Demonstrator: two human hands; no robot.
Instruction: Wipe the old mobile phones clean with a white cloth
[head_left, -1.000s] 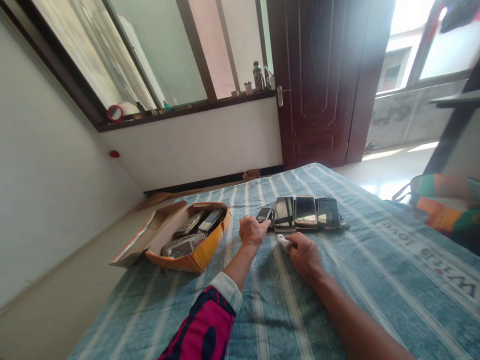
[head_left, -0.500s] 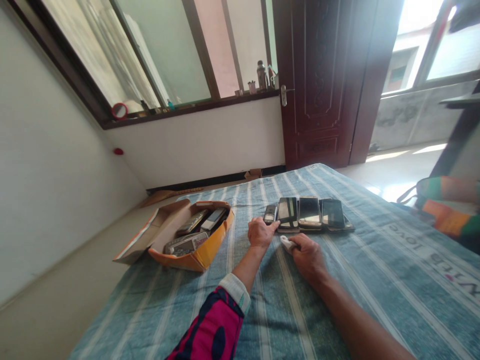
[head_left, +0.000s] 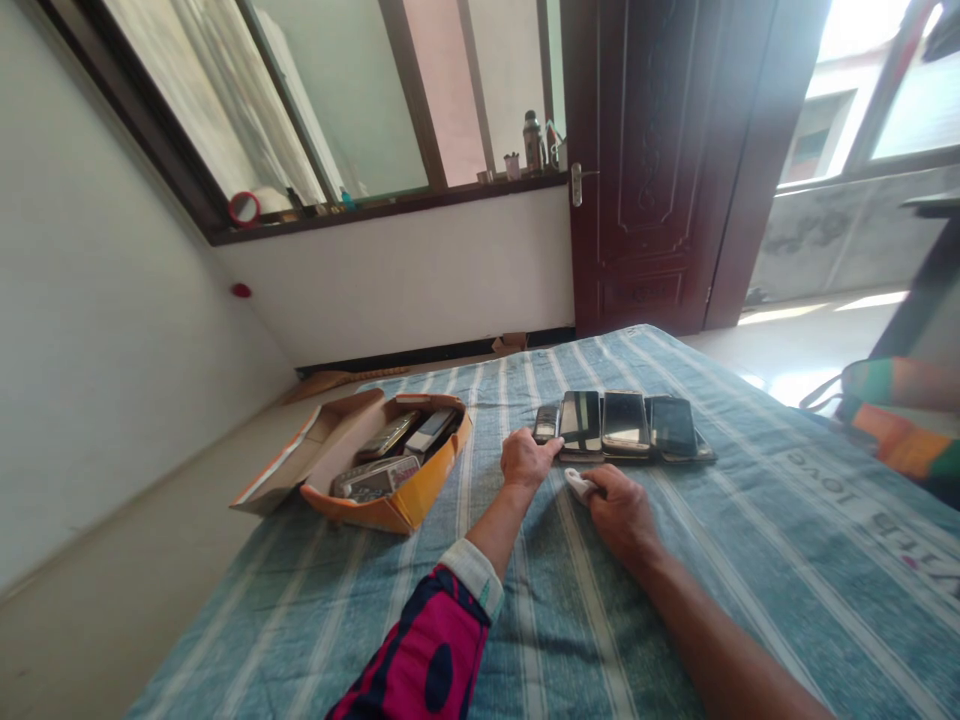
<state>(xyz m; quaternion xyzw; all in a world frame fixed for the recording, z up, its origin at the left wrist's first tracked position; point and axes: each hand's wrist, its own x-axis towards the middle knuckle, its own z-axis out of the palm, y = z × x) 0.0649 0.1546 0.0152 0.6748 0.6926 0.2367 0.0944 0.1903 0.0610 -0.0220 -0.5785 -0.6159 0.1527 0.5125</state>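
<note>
My left hand point(head_left: 527, 460) is closed around the lower end of a small keypad mobile phone point(head_left: 547, 422), its thumb at the phone's right side. The phone lies at the left end of a row of touchscreen phones. Right beside it are a dark phone point(head_left: 581, 422), a gold-edged phone point(head_left: 625, 420) and another dark phone point(head_left: 673, 426), each lying on something beneath. Just in front of the row, my right hand point(head_left: 624, 508) pinches a folded white cloth point(head_left: 579, 485); whether it is cloth or tissue is hard to tell.
An open orange cardboard box point(head_left: 405, 505) holding several old phones stands to the left on the striped blue bedsheet point(head_left: 540, 640). Beyond the bed are a dark red door point(head_left: 652, 200) and a window sill point(head_left: 420, 205) with small items. A colourful bag point(head_left: 892, 410) is at the right.
The view has shifted slightly, so everything sits a little differently in the picture. Both hands stay in nearly the same place by the phones.
</note>
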